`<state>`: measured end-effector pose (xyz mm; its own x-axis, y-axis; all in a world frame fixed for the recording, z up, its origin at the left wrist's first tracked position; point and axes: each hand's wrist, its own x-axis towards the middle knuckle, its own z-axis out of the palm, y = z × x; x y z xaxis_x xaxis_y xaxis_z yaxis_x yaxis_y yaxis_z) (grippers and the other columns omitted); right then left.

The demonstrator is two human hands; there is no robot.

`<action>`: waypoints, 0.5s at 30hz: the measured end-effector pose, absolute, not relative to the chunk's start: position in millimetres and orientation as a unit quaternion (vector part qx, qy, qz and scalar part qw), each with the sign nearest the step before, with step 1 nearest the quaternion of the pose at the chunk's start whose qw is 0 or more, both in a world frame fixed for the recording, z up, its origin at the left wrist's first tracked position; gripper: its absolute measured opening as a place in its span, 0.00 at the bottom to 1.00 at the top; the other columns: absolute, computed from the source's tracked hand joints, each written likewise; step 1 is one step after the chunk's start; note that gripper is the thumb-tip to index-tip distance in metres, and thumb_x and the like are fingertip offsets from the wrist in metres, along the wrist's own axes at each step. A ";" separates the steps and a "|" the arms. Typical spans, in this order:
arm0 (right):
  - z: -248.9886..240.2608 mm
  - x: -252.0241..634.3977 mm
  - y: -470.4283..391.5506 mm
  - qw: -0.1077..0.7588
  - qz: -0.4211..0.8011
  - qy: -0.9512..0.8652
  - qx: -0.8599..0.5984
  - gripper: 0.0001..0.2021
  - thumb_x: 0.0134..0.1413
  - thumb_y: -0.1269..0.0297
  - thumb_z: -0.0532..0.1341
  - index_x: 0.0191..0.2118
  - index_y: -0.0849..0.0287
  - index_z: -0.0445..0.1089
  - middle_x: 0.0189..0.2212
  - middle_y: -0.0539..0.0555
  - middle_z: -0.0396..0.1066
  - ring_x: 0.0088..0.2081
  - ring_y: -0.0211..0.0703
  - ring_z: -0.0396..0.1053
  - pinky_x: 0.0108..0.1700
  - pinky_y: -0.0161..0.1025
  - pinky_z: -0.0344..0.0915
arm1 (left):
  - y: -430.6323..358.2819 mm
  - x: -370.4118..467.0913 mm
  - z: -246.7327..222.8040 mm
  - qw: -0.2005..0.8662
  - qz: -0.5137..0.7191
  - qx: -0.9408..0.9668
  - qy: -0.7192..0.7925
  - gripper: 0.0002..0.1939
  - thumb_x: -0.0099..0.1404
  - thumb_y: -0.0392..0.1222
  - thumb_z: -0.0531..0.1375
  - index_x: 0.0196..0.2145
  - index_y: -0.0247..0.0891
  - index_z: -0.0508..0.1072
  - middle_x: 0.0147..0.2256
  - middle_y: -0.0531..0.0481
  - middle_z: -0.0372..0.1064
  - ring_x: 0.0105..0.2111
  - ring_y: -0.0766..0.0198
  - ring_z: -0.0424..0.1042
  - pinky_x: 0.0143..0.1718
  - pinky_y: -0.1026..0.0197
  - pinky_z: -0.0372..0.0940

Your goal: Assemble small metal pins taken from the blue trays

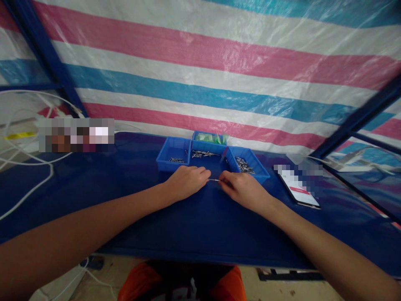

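Note:
Above the blue table, a thin silvery metal pin (213, 180) spans the gap between my two hands. My left hand (188, 182) is closed in a pinch at its left end. On its other end, the fingers of my right hand (242, 187) are closed too. Fingertips hide both ends of the pin. Just beyond my left hand stands a blue bin (172, 166) with a few small metal pieces. Another blue bin (262, 177), holding many metal pieces, is just past my right hand. Between these bins lies a loose pile of slim metal pieces (203, 154).
A third blue bin (216, 146) with green plastic packets stands at the back. To the right, a phone (299, 190) lies on the table (188, 230). White cables (46, 175) run along the left side. A striped plastic sheet (219, 62) hangs behind.

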<state>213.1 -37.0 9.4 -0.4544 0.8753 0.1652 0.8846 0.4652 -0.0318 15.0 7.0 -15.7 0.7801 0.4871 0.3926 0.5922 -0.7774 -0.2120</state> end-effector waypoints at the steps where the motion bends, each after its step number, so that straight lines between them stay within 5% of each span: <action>1: 9.5 213.0 -37.2 0.078 -0.028 -0.853 -0.516 0.06 0.59 0.65 0.52 0.37 0.58 0.65 0.26 0.51 0.71 0.27 0.39 0.68 0.27 0.32 0.53 | 7.0 14.8 -15.6 0.164 -0.160 -0.929 -0.290 0.07 0.66 0.40 0.51 0.32 0.37 0.64 0.28 0.53 0.67 0.29 0.64 0.69 0.24 0.66 0.55; 15: 10.0 212.6 -38.3 0.076 -0.018 -0.857 -0.510 0.05 0.59 0.65 0.53 0.36 0.57 0.64 0.26 0.50 0.70 0.26 0.37 0.67 0.27 0.31 0.53 | 6.8 15.0 -14.2 0.172 -0.156 -0.928 -0.292 0.05 0.65 0.38 0.52 0.31 0.37 0.63 0.29 0.53 0.67 0.29 0.63 0.69 0.24 0.64 0.56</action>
